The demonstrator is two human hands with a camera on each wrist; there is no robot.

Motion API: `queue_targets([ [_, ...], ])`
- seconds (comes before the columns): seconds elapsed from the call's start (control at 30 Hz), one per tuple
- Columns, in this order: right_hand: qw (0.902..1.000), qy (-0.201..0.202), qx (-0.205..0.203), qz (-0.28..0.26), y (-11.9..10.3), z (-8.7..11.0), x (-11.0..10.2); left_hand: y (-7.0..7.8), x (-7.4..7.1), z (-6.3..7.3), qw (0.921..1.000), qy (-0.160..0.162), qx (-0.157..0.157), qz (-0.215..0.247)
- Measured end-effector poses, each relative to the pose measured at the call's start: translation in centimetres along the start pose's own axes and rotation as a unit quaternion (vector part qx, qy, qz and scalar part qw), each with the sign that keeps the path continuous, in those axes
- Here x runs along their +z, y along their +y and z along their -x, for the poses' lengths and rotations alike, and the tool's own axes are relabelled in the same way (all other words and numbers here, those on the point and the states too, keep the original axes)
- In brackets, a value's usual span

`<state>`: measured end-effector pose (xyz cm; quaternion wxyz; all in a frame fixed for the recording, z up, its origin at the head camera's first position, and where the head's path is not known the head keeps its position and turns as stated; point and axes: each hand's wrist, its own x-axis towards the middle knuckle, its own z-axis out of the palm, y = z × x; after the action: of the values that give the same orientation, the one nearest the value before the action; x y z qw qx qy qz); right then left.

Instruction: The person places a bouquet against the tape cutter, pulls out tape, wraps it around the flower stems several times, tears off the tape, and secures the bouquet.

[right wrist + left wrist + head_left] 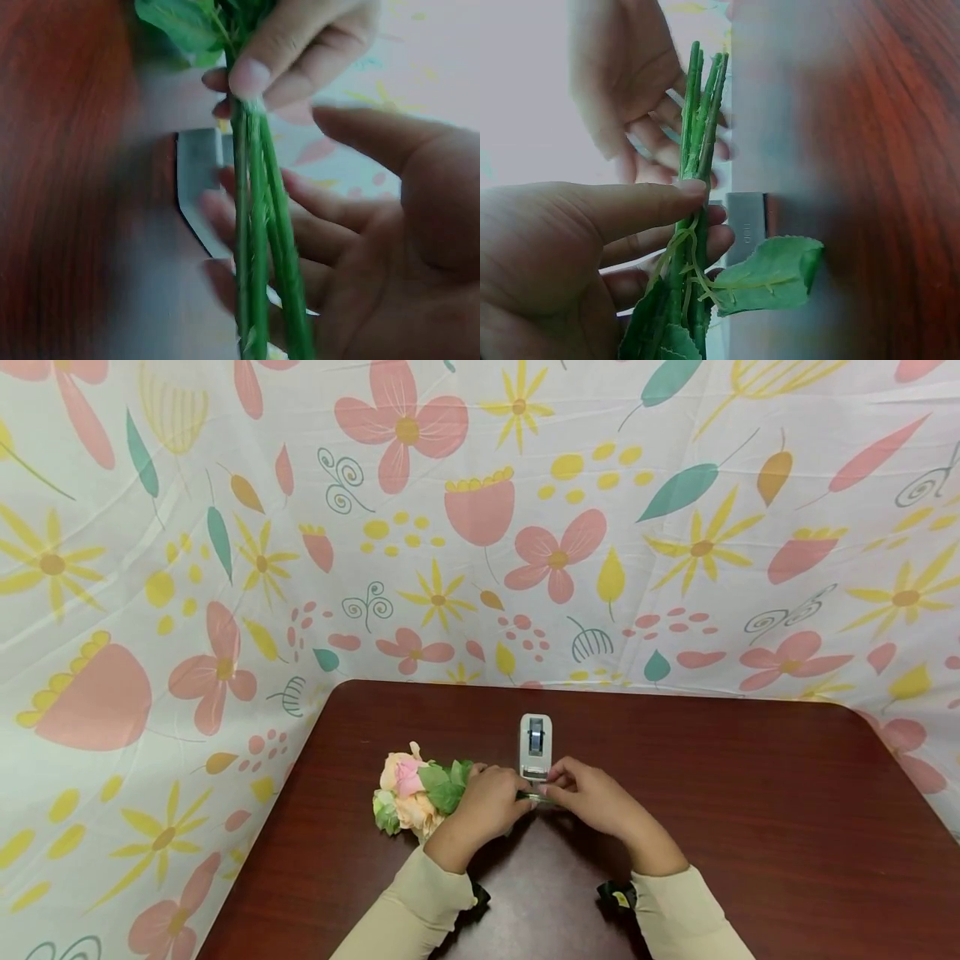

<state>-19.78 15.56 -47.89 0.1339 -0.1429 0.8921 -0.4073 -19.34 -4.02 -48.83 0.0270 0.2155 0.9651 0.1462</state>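
A bouquet of artificial flowers (412, 789), peach and pink with green leaves, lies to the left in the head view. My left hand (491, 797) pinches its green stems (697, 127) between thumb and fingers, just below a leaf (769, 277). Beside the free stem ends is my right hand (596, 797). In the right wrist view its fingers pass loosely behind the stems (259, 202), the thumb standing apart; whether a fingertip touches them, I cannot tell. A white tape dispenser (536, 739) with a roll of clear tape stands just beyond both hands.
Everything is over a dark red-brown wooden table (750, 793). A white cloth (480, 602) printed with flowers and leaves hangs along its back and left side. Black wrist straps (618, 897) show near the cream sleeves (408, 906).
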Motion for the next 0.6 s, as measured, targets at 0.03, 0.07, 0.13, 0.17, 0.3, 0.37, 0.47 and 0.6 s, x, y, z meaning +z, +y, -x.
queue_targets([
  [0.03,0.9998,-0.018,-0.006,0.008,0.0,0.1,-0.2,0.0,-0.1,0.1,1.0000,0.001,0.000,-0.001],
  [0.07,0.9992,-0.034,-0.012,0.015,0.1,0.2,-0.3,0.1,-0.2,0.1,1.0000,0.004,0.001,-0.002],
  [0.13,0.9976,-0.053,-0.027,0.036,0.2,0.3,-0.5,0.1,-0.4,0.2,0.9999,0.012,0.005,-0.006],
  [0.17,0.9966,-0.060,-0.033,0.045,0.3,0.3,-0.6,0.1,-0.5,0.3,0.9998,0.016,0.007,-0.011],
  [0.3,0.9925,-0.096,-0.056,0.051,0.6,0.3,-0.8,0.3,-0.9,0.4,0.9990,0.030,0.018,-0.026],
  [0.37,0.9908,-0.117,-0.059,0.036,0.7,0.3,-0.9,0.4,-1.1,0.6,0.9983,0.038,0.022,-0.038],
  [0.47,0.9894,-0.130,-0.062,0.019,0.8,0.3,-1.0,0.5,-1.3,0.7,0.9971,0.050,0.025,-0.052],
  [0.6,0.9903,-0.116,-0.073,0.024,0.9,0.3,-0.9,0.6,-1.5,0.9,0.9953,0.074,0.020,-0.061],
])
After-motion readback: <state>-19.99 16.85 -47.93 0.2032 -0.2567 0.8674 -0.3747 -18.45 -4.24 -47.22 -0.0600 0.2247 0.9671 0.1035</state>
